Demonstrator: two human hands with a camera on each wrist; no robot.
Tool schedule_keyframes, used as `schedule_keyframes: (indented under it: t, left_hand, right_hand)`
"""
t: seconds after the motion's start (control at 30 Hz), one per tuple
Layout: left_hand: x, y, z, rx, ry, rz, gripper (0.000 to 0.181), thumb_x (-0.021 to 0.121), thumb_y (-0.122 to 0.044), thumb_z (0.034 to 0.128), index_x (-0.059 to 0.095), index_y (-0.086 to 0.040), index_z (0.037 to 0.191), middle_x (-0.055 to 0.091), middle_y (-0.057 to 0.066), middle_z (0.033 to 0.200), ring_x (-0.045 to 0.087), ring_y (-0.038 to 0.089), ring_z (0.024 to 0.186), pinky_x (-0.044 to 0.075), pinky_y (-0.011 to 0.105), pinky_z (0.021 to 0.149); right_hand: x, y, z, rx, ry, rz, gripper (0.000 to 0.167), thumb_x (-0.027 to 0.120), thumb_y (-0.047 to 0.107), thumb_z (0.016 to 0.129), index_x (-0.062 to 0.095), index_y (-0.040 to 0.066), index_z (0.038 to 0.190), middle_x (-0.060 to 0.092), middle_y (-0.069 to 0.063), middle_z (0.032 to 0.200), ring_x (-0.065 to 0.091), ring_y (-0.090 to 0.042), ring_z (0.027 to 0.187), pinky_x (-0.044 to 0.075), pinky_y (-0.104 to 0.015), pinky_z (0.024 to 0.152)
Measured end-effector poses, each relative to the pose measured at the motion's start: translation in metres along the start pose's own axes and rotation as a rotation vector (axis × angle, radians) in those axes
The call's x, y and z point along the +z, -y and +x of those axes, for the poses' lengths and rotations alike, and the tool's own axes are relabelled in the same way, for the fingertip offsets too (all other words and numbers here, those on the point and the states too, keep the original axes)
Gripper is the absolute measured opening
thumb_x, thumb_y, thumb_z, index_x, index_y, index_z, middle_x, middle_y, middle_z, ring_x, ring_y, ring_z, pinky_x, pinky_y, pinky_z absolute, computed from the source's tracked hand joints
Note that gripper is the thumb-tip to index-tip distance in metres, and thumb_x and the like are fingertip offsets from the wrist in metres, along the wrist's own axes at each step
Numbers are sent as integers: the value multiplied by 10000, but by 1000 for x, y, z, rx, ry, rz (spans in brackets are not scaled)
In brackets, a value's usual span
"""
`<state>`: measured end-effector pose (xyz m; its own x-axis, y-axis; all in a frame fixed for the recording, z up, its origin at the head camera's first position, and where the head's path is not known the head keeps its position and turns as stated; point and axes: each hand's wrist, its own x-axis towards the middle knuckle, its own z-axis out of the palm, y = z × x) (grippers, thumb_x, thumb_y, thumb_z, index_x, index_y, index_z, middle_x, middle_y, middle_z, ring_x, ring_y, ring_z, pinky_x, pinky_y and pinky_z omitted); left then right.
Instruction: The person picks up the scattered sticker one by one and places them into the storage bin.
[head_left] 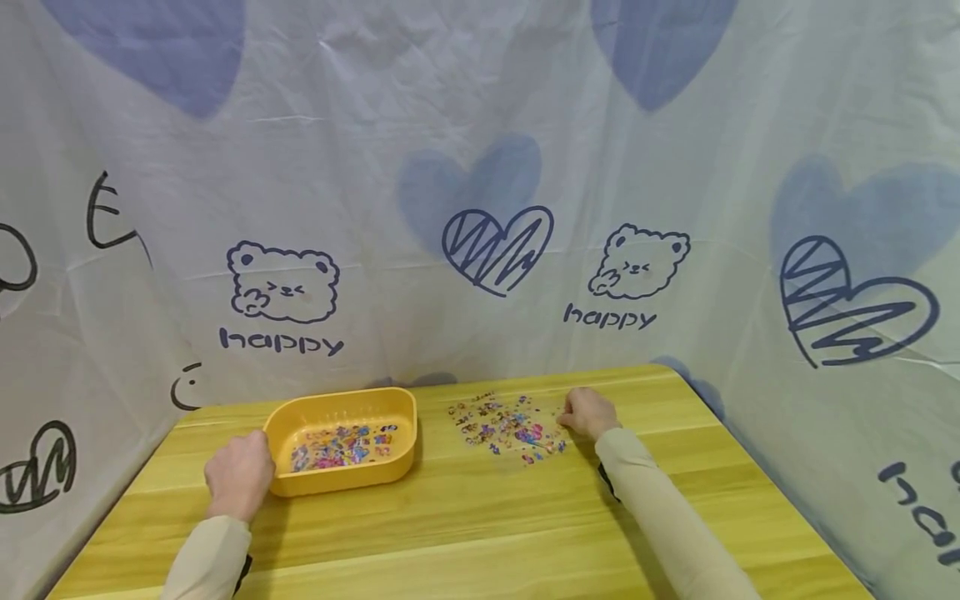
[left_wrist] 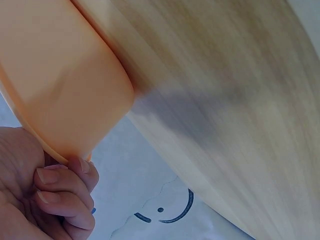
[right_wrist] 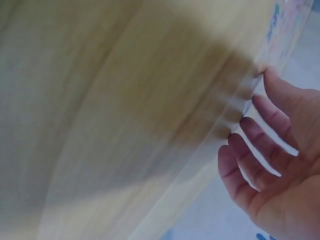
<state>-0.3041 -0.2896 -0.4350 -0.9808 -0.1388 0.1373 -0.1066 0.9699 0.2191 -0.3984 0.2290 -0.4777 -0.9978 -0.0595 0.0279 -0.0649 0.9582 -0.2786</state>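
Observation:
My left hand (head_left: 240, 473) grips the left end of a yellow plastic basin (head_left: 345, 477). In the left wrist view, the thumb and curled fingers (left_wrist: 67, 187) pinch the basin's rim, and the basin looks orange. Small, multicoloured flat pieces (head_left: 341, 448) lie on its floor. To the right of the basin, more such pieces (head_left: 510, 427) are scattered over the table. My right hand (head_left: 590, 412) is at the right edge of this scatter. Its slightly bent, spread fingers touch down by the table surface in the right wrist view; I see no piece held between them.
The yellow wood-grain table (head_left: 450, 533) narrows toward a white curtain (head_left: 375, 167) printed with hearts, bears and writing. This cloth hangs behind the table and along both sides. The basin stands near the table's back left edge.

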Motion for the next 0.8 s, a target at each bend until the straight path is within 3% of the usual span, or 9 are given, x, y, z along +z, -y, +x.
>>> schedule_keyframes:
  t: [0.2, 0.3, 0.43, 0.6, 0.8]
  left_hand:
    - [0, 1, 1, 0, 4, 5, 181, 453, 23, 886, 602, 4, 785, 600, 218, 701, 603, 362, 627, 433, 444, 447]
    - [0, 0, 0, 4, 3, 8, 180, 454, 23, 888, 600, 8, 785, 597, 218, 700, 596, 355, 621, 433, 443, 448]
    - [-1, -1, 0, 8, 0, 7, 175, 454, 23, 886, 600, 12, 790, 600, 232, 711, 602, 374, 627, 434, 451, 448]
    - [-1, -1, 0, 6, 7, 6, 171, 455, 22, 889, 601, 12, 800, 605, 232, 720, 604, 372, 634, 435, 454, 453]
    - [-1, 0, 1, 0, 15, 12, 157, 465, 21, 893, 600, 12, 813, 594, 208, 712, 583, 338, 626, 433, 445, 459]
  right_hand:
    - [-4, -5, 1, 37, 57, 84, 386, 756, 240, 850, 632, -14, 1115, 666, -170, 1100, 624, -317, 988, 505, -481, 888]
    - [-6, -7, 2, 52, 82, 113, 424, 757, 227, 842, 622, -26, 1154, 653, -192, 1155, 611, -352, 1059, 480, -492, 952]
    - [-6, -8, 3, 41, 104, 155, 364, 750, 176, 825, 622, -23, 1102, 656, -178, 1098, 610, -323, 1004, 487, -467, 934]
    - [-6, -8, 2, 68, 125, 234, 245, 750, 129, 804, 578, 6, 929, 581, -110, 872, 527, -238, 799, 480, -393, 776]
    - [-5, -11, 2, 68, 114, 194, 213, 716, 149, 841, 592, 14, 949, 592, -108, 901, 533, -240, 824, 487, -412, 805]
